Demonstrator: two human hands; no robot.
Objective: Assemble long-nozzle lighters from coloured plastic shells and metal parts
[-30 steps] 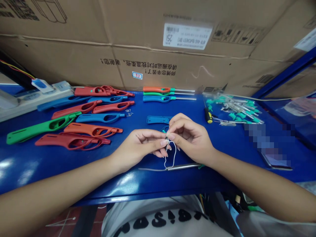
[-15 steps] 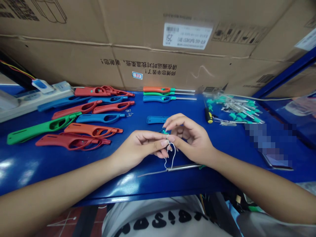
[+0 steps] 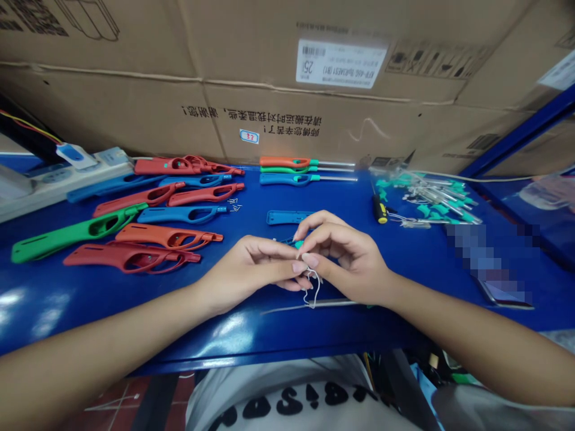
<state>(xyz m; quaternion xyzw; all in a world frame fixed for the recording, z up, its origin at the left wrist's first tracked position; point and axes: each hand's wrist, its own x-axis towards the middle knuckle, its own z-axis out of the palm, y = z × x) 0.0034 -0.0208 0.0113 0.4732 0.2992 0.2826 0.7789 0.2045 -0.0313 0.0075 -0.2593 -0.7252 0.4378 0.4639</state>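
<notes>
Both my hands meet over the middle of the blue table, fingertips touching. My left hand [image 3: 251, 266] is closed in a pinch on a thin white wire [image 3: 318, 288]. My right hand [image 3: 353, 257] pinches at the same spot, its thumb and forefinger closed on the wire's end. The wire loops down to a metal lighter tube [image 3: 339, 303] lying on the table beneath my hands. Just behind the fingertips a teal piece [image 3: 299, 244] shows in part, beside a dark blue part. A blue lighter shell half [image 3: 283, 218] lies beyond my hands.
Red, blue, green and orange lighter handles [image 3: 166, 236] lie at left, near a white power strip [image 3: 58, 175]. Assembled lighters [image 3: 291, 178] lie at the back. Metal tubes with teal parts [image 3: 440, 200], a yellow-black screwdriver [image 3: 380, 211] and a phone [image 3: 507, 293] lie right. A cardboard box [image 3: 251, 96] stands behind.
My right fingertips have come down slightly and closed in against my left fingertips. The wire loop looks smaller, and the metal tube has shifted slightly.
</notes>
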